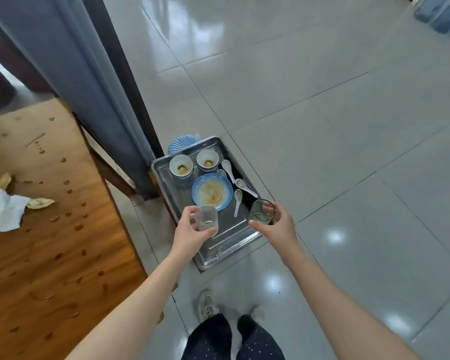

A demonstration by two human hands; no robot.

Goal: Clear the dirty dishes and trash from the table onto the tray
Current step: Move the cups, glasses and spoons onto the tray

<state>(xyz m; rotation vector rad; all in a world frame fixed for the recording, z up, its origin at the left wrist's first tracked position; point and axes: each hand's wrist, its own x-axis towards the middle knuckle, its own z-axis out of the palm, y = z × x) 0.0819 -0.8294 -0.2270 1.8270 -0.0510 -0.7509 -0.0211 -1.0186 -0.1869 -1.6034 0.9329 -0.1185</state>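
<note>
Glasses fill both hands. The left hand [190, 229] has fingers and thumb curled round a ribbed glass [206, 219]. The right hand [277, 228] grips a tinted glass [260, 211] the same way, with what looks like a little residue at its bottom. Both hang above the tray [227, 255], which sits on the floor below the hands: the ribbed glass over its middle, the tinted glass over its right edge. Neither seems to touch the metal yet, though height is hard to judge from this angle.

Beyond the fingertips the tray already holds a smeared plate [212, 191], two bowls [181, 165] past it, and several spoons [228, 168] between the plate and the right hand. Bare metal shows under and nearer than the hands, room enough, I judge, for both glasses. A blue shell-shaped dish [181, 144] pokes out at the tray's far corner; I cannot tell whether it rests on the tray.

Well to the left of the left hand, the table [50, 255] carries crumpled napkins [5, 211] and scattered scraps. The dishes look nearly done; setting down the glasses and collecting the trash remain.
</note>
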